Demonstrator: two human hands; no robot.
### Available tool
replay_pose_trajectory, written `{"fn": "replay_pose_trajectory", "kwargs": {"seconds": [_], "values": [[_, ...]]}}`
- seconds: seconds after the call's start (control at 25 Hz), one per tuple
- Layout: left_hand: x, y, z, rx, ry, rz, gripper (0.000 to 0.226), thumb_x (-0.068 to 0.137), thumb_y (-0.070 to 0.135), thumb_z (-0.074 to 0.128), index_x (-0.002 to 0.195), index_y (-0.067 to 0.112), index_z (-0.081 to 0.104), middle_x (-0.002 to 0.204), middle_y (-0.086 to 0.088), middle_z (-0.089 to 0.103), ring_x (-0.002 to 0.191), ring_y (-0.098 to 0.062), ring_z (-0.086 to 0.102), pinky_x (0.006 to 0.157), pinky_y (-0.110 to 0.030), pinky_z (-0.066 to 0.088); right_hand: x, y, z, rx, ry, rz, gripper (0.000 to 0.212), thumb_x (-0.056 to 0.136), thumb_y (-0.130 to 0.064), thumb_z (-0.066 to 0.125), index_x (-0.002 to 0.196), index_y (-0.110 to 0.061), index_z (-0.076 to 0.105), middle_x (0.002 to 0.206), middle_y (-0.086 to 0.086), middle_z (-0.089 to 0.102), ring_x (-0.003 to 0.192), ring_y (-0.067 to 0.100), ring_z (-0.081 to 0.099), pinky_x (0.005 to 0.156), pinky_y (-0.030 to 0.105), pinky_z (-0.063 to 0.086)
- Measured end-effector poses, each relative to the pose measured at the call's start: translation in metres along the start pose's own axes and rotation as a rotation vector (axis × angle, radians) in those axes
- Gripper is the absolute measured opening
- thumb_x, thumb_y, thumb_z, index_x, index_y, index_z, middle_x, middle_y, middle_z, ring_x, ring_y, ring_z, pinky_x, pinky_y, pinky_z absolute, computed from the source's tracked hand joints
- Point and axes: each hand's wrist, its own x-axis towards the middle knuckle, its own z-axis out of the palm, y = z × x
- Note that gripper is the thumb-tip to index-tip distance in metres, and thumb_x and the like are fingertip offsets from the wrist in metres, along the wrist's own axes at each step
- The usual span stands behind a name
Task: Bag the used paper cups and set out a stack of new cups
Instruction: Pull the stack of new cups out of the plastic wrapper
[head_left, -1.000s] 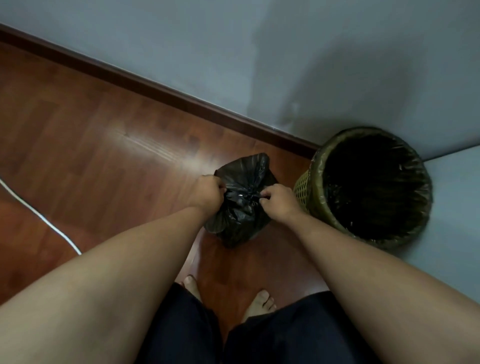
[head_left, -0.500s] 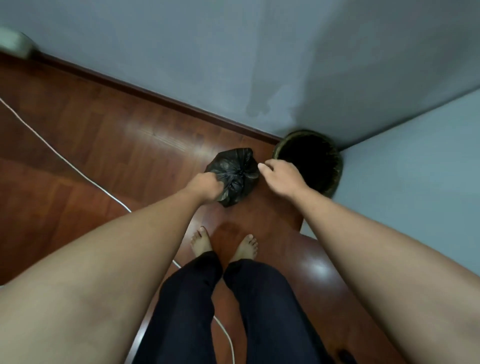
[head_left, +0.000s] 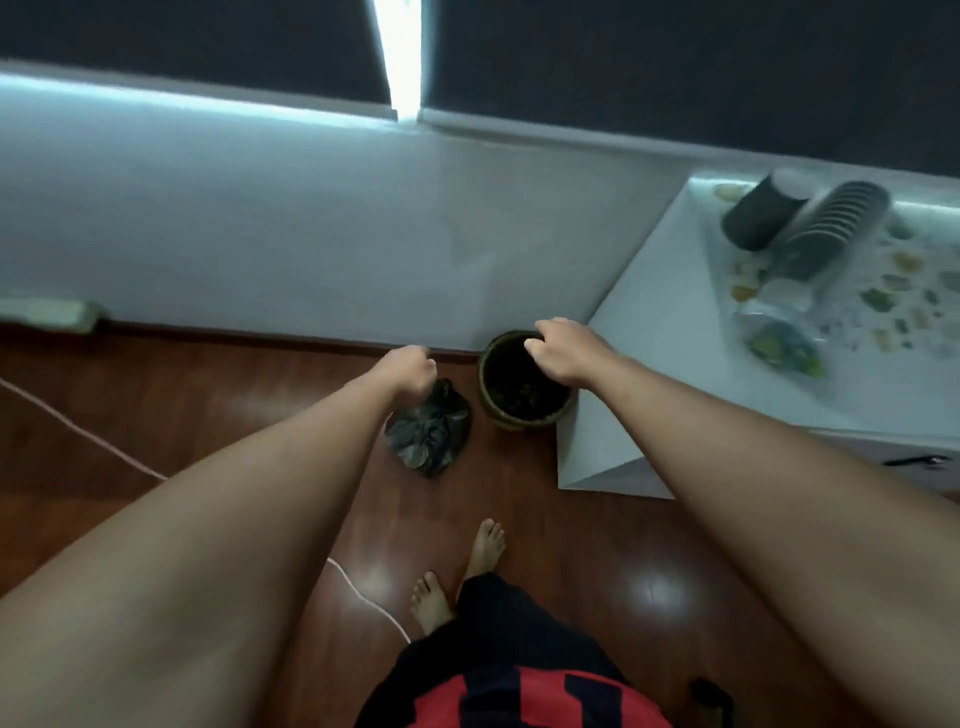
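Down by the bare feet (head_left: 457, 571) on the wooden floor (head_left: 182, 415), the black bag (head_left: 430, 432) hangs from the left hand (head_left: 408, 375), whose grip is clenched on the bunched, tied neck. It looks light, soft and crinkly, probably slippery film, so the knotted neck is the sound place to hold it. Just beside it stands the lined bin (head_left: 522, 387); the right hand (head_left: 563, 349) hovers over the rim, fingers loosely curled, grasping nothing. Farther off, on the white surface (head_left: 675, 291), a stack of new cups (head_left: 831, 228) lies tilted beside a single dark cup (head_left: 761, 215): light, stiff, crushable, best held around the stack's side
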Motion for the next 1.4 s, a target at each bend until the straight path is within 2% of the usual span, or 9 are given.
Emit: {"fn": "replay_pose_trajectory", "kwargs": {"seconds": [0.16, 0.4, 0.56, 0.8, 1.0, 1.08, 1.16, 1.28, 1.4], "values": [[-0.026, 0.061, -0.025, 0.114, 0.045, 0.097, 0.034, 0.104, 0.008, 0.033, 0.115, -0.012, 0.058, 0.127, -0.028, 0.058, 0.118, -0.039, 0.053, 0.09, -0.034, 0.041, -0.068, 0.051, -0.049, 0.001, 0.151, 0.073, 0.034, 0.095, -0.032, 0.035, 0.114, -0.01, 0.053, 0.132, 0.011, 0.052, 0.123, 0.033, 0.048, 0.091, 0.038, 0.04], [-0.033, 0.209, -0.016, 0.177, 0.051, 0.376, 0.034, 0.104, 0.023, 0.029, 0.101, 0.001, 0.054, 0.128, -0.024, 0.057, 0.105, -0.034, 0.051, 0.086, -0.034, 0.038, -0.159, 0.166, -0.107, 0.034, 0.315, 0.267, 0.037, 0.096, -0.029, 0.033, 0.12, -0.008, 0.052, 0.137, 0.011, 0.05, 0.12, 0.031, 0.048, 0.083, 0.035, 0.036], [-0.038, 0.32, 0.025, 0.206, 0.1, 0.501, 0.043, 0.104, 0.031, 0.03, 0.113, 0.0, 0.059, 0.128, -0.023, 0.058, 0.113, -0.038, 0.053, 0.084, -0.034, 0.036, -0.198, 0.247, -0.128, 0.13, 0.365, 0.391, 0.052, 0.099, -0.034, 0.033, 0.146, -0.012, 0.039, 0.154, 0.01, 0.038, 0.136, 0.031, 0.04, 0.1, 0.04, 0.037], [-0.005, 0.414, 0.089, 0.185, 0.175, 0.418, 0.055, 0.104, 0.042, 0.027, 0.129, 0.001, 0.054, 0.129, -0.021, 0.058, 0.113, -0.036, 0.056, 0.087, -0.037, 0.042, -0.167, 0.34, -0.13, 0.343, 0.37, 0.385, 0.06, 0.1, -0.036, 0.041, 0.152, -0.007, 0.032, 0.158, 0.013, 0.032, 0.142, 0.032, 0.035, 0.109, 0.04, 0.034], [0.042, 0.445, 0.111, -0.071, 0.233, 0.131, 0.058, 0.089, 0.056, 0.052, 0.117, 0.007, 0.062, 0.106, -0.01, 0.065, 0.092, -0.028, 0.06, 0.076, -0.034, 0.044, -0.105, 0.386, -0.139, 0.512, 0.3, 0.292, 0.056, 0.099, -0.037, 0.044, 0.147, -0.009, 0.04, 0.151, 0.012, 0.044, 0.137, 0.032, 0.042, 0.103, 0.039, 0.038], [0.046, 0.457, 0.113, -0.26, 0.167, 0.048, 0.057, 0.077, 0.053, 0.069, 0.109, 0.006, 0.067, 0.098, -0.007, 0.066, 0.086, -0.026, 0.062, 0.072, -0.032, 0.047, -0.085, 0.387, -0.138, 0.643, 0.294, 0.303, 0.043, 0.093, -0.044, 0.045, 0.119, -0.013, 0.061, 0.126, 0.014, 0.06, 0.121, 0.035, 0.054, 0.089, 0.039, 0.044], [0.043, 0.471, 0.12, -0.474, 0.098, 0.017, 0.06, 0.063, 0.051, 0.078, 0.1, 0.005, 0.07, 0.093, -0.012, 0.071, 0.082, -0.027, 0.067, 0.073, -0.036, 0.054, -0.07, 0.39, -0.142, 0.843, 0.294, 0.318, 0.045, 0.085, -0.057, 0.045, 0.09, -0.015, 0.062, 0.101, 0.01, 0.065, 0.101, 0.032, 0.061, 0.082, 0.038, 0.047], [0.05, 0.491, 0.142, -0.635, 0.022, 0.116, 0.04, 0.068, 0.035, 0.08, 0.094, 0.004, 0.074, 0.09, -0.019, 0.075, 0.072, -0.027, 0.067, 0.067, -0.038, 0.057, -0.059, 0.408, -0.15, 1.144, 0.196, 0.376, 0.07, 0.078, -0.07, 0.052, 0.116, -0.012, 0.064, 0.114, 0.006, 0.066, 0.104, 0.027, 0.062, 0.095, 0.042, 0.049], [0.053, 0.509, 0.158, -0.886, -0.045, 0.16, 0.02, 0.082, 0.018, 0.069, 0.095, 0.004, 0.074, 0.079, -0.015, 0.069, 0.065, -0.027, 0.062, 0.054, -0.03, 0.053, -0.062, 0.432, -0.16, 1.24, 0.13, 0.379, 0.08, 0.066, -0.069, 0.068, 0.124, -0.013, 0.063, 0.12, 0.002, 0.068, 0.106, 0.023, 0.063, 0.098, 0.041, 0.049]]}}
